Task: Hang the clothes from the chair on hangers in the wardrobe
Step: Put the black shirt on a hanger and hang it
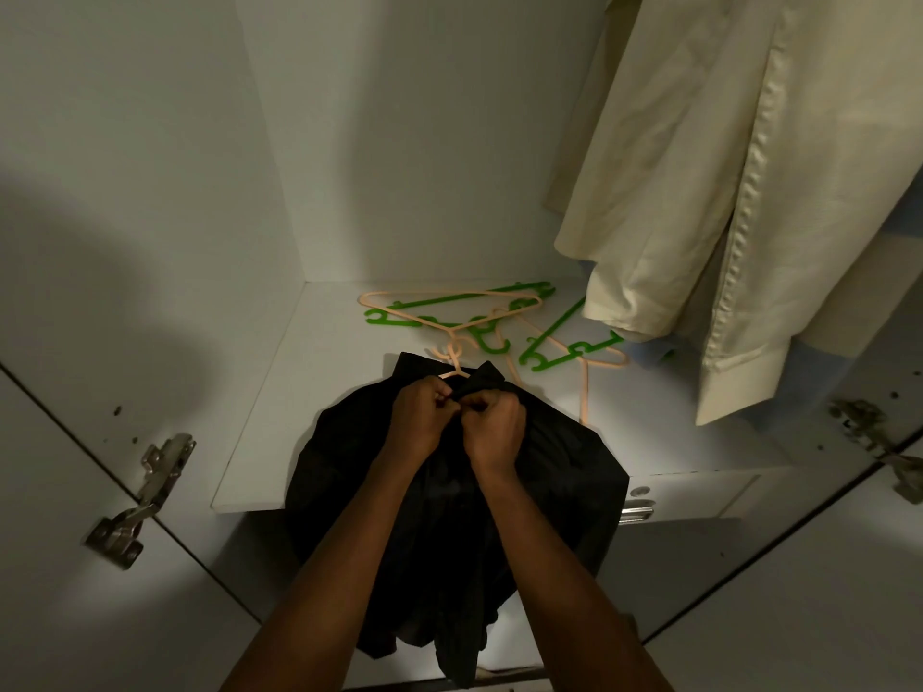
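- The black shirt point(449, 496) lies at the 6 o'clock part of the view, its collar end resting on the white wardrobe shelf point(319, 382) and the rest draped over the shelf's front edge, hanging down toward the bottom of the view.
- A peach hanger point(453, 364) sits inside the shirt; only its hook and neck show, poking out of the collar toward 12 o'clock.
- The left hand point(418, 422) is curled tight, pinching the shirt's front just below the collar.
- The right hand point(494, 429) is likewise curled and pinches the same spot from the 3 o'clock side; the knuckles of both hands meet at the fabric.
- Beyond the collar, at 12 to 1 o'clock on the shelf, lies a loose tangle of green hangers point(449, 312) and more peach hangers point(584, 387), overlapping one another.
- At 2 o'clock a cream shirt point(724, 192) hangs down in the wardrobe, its cuff reaching close above the hanger pile.
- A metal door hinge point(140, 501) sits at 8 o'clock on the open left door, another hinge point(884, 442) at 3 o'clock.
- A drawer handle point(637, 511), partly hidden by the black shirt, shows below the shelf edge at 4 o'clock.
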The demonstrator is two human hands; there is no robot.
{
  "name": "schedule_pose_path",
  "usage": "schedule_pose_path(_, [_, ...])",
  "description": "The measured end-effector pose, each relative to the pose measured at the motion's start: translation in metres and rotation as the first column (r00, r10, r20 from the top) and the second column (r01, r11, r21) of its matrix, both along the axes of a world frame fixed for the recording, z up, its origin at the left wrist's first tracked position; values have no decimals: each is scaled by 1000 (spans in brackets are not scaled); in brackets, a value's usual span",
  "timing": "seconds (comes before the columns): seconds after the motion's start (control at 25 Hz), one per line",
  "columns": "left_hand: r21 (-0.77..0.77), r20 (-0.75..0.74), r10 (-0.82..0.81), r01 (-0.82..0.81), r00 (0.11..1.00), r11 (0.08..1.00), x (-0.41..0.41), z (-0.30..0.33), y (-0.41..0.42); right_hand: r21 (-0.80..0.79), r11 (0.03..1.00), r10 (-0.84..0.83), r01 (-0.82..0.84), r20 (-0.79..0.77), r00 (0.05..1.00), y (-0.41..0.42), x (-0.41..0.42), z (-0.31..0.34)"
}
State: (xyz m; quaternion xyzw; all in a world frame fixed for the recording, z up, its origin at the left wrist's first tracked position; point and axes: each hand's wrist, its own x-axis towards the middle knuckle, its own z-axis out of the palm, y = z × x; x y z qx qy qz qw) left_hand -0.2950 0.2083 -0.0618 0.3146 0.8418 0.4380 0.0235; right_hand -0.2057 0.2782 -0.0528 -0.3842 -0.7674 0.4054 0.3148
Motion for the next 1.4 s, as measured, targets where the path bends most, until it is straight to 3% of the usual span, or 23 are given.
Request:
schedule_pose_path(0.24, [166,128,22,-43,992,985,-3,-1,-10,18,1000,16,-17,20,1000,0,-2,0])
schedule_pose_path(0.4, [165,266,-62,18,962,986,-9,3,-11,24,1000,17,-18,34,999,0,-2,-1])
schedule_pose_path(0.56, [-27,111,-16,20,994,999,-6,7,-7,14,1000,14,-14,31,999,0,-2,-1])
schedule_pose_path(0.72, [-15,131,-43,46,990,999,-7,8,-7,6,1000,10,-10,-7,1000,-1,-1,1])
schedule_pose_path(1.12, [147,312,-90,45,946,988,-7,9,-11,-100,995,-18,5,-128,992,-3,-4,-1])
schedule_pose_path(1.4, [277,418,-123,2,900,961,-7,8,-13,-234,964,68,-129,-252,965,9,-7,-7])
